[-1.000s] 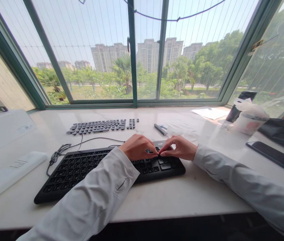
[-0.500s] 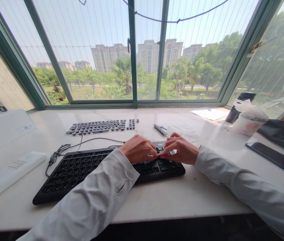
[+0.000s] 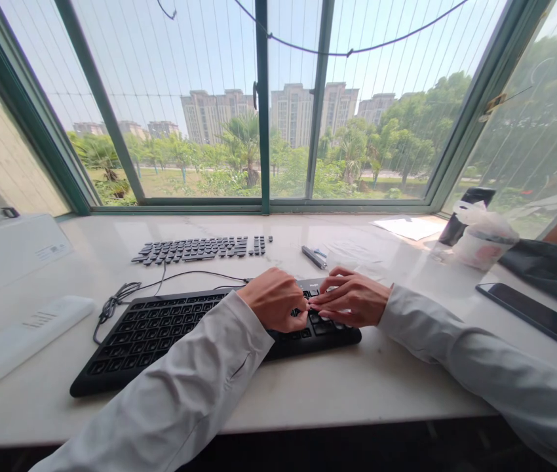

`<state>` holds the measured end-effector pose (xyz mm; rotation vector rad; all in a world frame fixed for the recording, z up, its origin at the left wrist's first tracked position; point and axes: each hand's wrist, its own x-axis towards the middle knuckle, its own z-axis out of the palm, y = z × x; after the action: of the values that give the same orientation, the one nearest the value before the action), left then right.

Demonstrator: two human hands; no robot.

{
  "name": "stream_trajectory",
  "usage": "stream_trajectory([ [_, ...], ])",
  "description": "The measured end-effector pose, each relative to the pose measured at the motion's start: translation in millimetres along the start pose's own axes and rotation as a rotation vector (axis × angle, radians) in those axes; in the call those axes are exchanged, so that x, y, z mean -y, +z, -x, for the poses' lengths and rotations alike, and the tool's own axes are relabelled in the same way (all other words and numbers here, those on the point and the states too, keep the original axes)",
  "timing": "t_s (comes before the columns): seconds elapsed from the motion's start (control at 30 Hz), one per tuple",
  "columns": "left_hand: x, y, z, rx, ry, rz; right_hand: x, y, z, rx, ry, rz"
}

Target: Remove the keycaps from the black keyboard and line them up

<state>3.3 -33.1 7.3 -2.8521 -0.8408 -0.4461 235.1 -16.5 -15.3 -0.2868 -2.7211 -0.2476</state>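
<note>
A black keyboard (image 3: 170, 321) lies on the white tabletop, most of its key sockets bare. Keycaps sit on part of its number pad at the right end. My left hand (image 3: 278, 300) is closed over that end, its fingers curled and their tips low by the number pad; whatever they may hold is hidden. From the right, my right hand (image 3: 352, 298) reaches over the number pad with fingers stretched out, the fingertips meeting my left fingertips. Behind the keyboard, loose black keycaps (image 3: 194, 250) are laid out in keyboard order.
A dark pen-shaped tool (image 3: 314, 257) lies behind my hands. The coiled cable (image 3: 116, 298) is at the keyboard's left. White boxes (image 3: 18, 252) stand far left. To the right are a phone (image 3: 537, 318), a bagged cup (image 3: 485, 246) and paper (image 3: 409, 227).
My right fingers have gone from a pinch to lying stretched over the number pad. My left hand has turned slightly and stays curled there. The view has shifted a little.
</note>
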Motion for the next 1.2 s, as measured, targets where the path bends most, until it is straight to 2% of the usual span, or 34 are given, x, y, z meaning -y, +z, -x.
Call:
stream_trajectory([
  [0.1,-5.8,0.8,-3.0,0.079,0.103,-0.108,2.8,0.7,-2.5,0.023,-0.014,-0.029],
  [0.17,-8.4,1.4,-3.8,0.107,0.114,-0.166,5.0,1.2,-4.1,0.024,-0.022,-0.05],
  [0.27,-9.1,0.8,-2.4,0.092,0.107,-0.144,5.2,3.1,-3.9,-0.016,-0.006,-0.076],
  [0.37,-4.9,-1.8,0.0,0.036,0.097,-0.097,0.4,5.2,-0.5,-0.115,0.044,-0.085],
  [0.47,3.6,-3.7,0.8,-0.049,0.012,-0.122,-5.4,5.4,2.9,-0.236,0.126,-0.031],
  [0.53,10.0,-3.3,0.6,-0.104,-0.089,-0.141,-6.7,4.8,3.3,-0.263,0.166,-0.011],
  [0.7,19.7,2.1,-0.4,-0.128,-0.286,-0.135,-0.4,2.8,-1.8,-0.084,0.104,-0.109],
  [0.93,23.0,9.8,-1.8,-0.097,-0.476,-0.142,0.4,-3.9,-6.2,-0.046,0.13,-0.128],
  [1.0,24.3,12.2,-2.2,-0.087,-0.528,-0.148,-7.0,-0.9,-8.7,-0.118,0.203,-0.119],
  [1.1,26.4,14.7,-2.9,-0.067,-0.587,-0.163,-29.5,10.1,-20.4,-0.181,0.459,-0.024],
  [1.13,27.2,14.8,-3.0,-0.068,-0.604,-0.167,-39.7,14.7,-26.9,-0.161,0.57,0.024],
  [1.2,28.9,13.8,-3.0,-0.08,-0.634,-0.17,-62.1,24.1,-43.3,0.023,0.771,0.12],
])
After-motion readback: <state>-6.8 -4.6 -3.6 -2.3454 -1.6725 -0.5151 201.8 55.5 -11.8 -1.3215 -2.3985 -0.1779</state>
